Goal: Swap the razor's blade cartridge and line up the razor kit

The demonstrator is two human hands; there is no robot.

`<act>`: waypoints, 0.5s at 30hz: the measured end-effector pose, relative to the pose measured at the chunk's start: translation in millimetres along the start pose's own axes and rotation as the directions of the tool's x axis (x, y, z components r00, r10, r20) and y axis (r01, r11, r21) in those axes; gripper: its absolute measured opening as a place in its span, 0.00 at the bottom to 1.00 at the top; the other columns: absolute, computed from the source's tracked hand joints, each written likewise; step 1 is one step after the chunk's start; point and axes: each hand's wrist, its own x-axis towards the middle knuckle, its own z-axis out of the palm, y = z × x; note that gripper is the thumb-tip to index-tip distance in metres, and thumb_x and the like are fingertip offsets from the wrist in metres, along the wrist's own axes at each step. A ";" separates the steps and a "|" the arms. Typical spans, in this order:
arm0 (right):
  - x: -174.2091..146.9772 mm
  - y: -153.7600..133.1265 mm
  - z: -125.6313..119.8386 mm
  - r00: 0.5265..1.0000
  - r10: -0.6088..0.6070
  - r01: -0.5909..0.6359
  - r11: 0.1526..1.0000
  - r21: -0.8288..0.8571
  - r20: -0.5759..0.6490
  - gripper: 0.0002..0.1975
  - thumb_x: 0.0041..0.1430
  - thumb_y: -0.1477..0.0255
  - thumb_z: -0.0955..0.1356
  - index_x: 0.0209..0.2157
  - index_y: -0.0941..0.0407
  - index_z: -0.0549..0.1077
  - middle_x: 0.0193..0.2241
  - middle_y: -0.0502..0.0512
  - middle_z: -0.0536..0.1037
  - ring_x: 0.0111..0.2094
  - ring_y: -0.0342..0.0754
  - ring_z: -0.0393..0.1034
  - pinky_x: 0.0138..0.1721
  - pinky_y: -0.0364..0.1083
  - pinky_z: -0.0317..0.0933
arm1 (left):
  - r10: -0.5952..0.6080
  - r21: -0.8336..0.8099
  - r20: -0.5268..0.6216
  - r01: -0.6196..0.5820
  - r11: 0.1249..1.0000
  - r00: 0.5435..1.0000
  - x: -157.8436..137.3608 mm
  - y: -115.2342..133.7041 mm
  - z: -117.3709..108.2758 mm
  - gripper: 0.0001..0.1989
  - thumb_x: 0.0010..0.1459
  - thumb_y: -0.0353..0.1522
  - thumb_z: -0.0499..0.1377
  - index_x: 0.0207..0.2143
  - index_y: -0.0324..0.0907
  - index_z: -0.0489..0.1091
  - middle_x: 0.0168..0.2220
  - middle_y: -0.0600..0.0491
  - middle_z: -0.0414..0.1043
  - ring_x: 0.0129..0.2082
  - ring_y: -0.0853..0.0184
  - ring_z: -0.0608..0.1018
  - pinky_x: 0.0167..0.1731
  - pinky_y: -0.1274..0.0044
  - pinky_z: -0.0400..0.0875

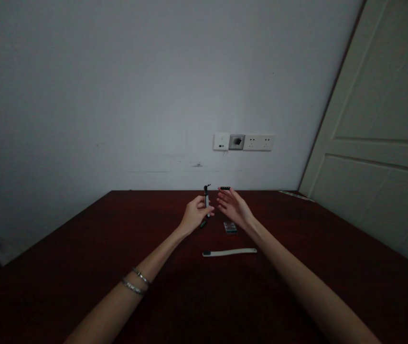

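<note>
My left hand [194, 213] is closed around a slim white-and-black handle [207, 203], held upright. A small dark head juts to the right at its top; its exact kind I cannot make out. Raised just to the right is my right hand [235, 206], pinching a small flat black piece [225, 188] at the fingertips, with the other fingers loosely curled. The two held things are apart. Below the hands, a small clear plastic case [230, 228] lies on the table. A small dark green piece [203, 223] lies beneath the left hand.
A long pale strip with a dark left end [230, 252] lies across the dark red table [161, 306], nearer me. Behind it rises a white wall with sockets [259, 142]. At the right stand a pale door [379, 114] and a thin flat strip [296, 196] by the table's edge.
</note>
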 end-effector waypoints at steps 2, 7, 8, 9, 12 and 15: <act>3.3 1.3 1.4 0.999 0.015 -0.016 0.999 0.029 0.040 0.23 0.55 0.53 0.58 0.44 0.52 0.70 0.43 0.57 0.73 0.45 0.50 0.67 0.41 0.47 0.62 | 0.027 0.025 0.002 -0.027 0.999 1.000 -0.7 -0.9 1.5 0.14 0.46 0.31 0.63 0.33 0.38 0.62 0.27 0.56 0.71 0.25 0.69 0.77 0.26 0.79 0.71; 13.1 5.4 7.2 0.995 0.004 -0.013 0.996 0.086 0.101 0.25 0.55 0.52 0.56 0.43 0.53 0.69 0.46 0.57 0.72 0.49 0.51 0.65 0.43 0.48 0.61 | 0.092 0.172 -0.019 -0.087 0.981 0.996 -2.8 -5.3 6.5 0.15 0.45 0.34 0.63 0.33 0.40 0.61 0.24 0.56 0.71 0.22 0.69 0.75 0.24 0.79 0.70; 14.3 6.1 9.8 0.994 -0.002 -0.008 0.996 0.092 0.109 0.25 0.55 0.52 0.56 0.42 0.53 0.69 0.47 0.57 0.71 0.49 0.51 0.64 0.43 0.49 0.61 | 0.106 0.203 -0.031 -0.097 0.974 0.994 -3.4 -5.9 7.7 0.15 0.45 0.35 0.63 0.32 0.40 0.61 0.24 0.56 0.72 0.21 0.69 0.75 0.24 0.79 0.69; 15.1 6.7 12.8 0.993 -0.007 -0.005 0.995 0.098 0.114 0.24 0.55 0.52 0.56 0.42 0.53 0.69 0.47 0.57 0.71 0.50 0.51 0.64 0.44 0.49 0.61 | 0.120 0.231 -0.044 -0.106 0.967 0.992 -4.1 -6.4 8.8 0.15 0.45 0.35 0.63 0.32 0.40 0.61 0.24 0.56 0.72 0.21 0.69 0.75 0.23 0.79 0.68; 15.1 8.0 22.5 0.989 -0.019 -0.001 0.991 0.136 0.144 0.24 0.55 0.52 0.56 0.43 0.53 0.68 0.48 0.57 0.71 0.49 0.52 0.64 0.43 0.49 0.62 | 0.145 0.295 -0.070 -0.118 0.948 0.987 -6.3 -7.0 11.4 0.15 0.45 0.35 0.64 0.32 0.41 0.61 0.25 0.55 0.73 0.21 0.68 0.75 0.22 0.80 0.67; 14.2 8.5 30.3 0.979 -0.030 -0.015 0.976 0.217 0.202 0.24 0.54 0.53 0.56 0.43 0.54 0.67 0.46 0.57 0.72 0.47 0.54 0.66 0.41 0.51 0.63 | 0.150 0.335 -0.056 -0.123 0.934 0.987 -9.1 -6.6 13.6 0.17 0.45 0.34 0.64 0.37 0.41 0.62 0.26 0.54 0.74 0.23 0.67 0.76 0.23 0.79 0.67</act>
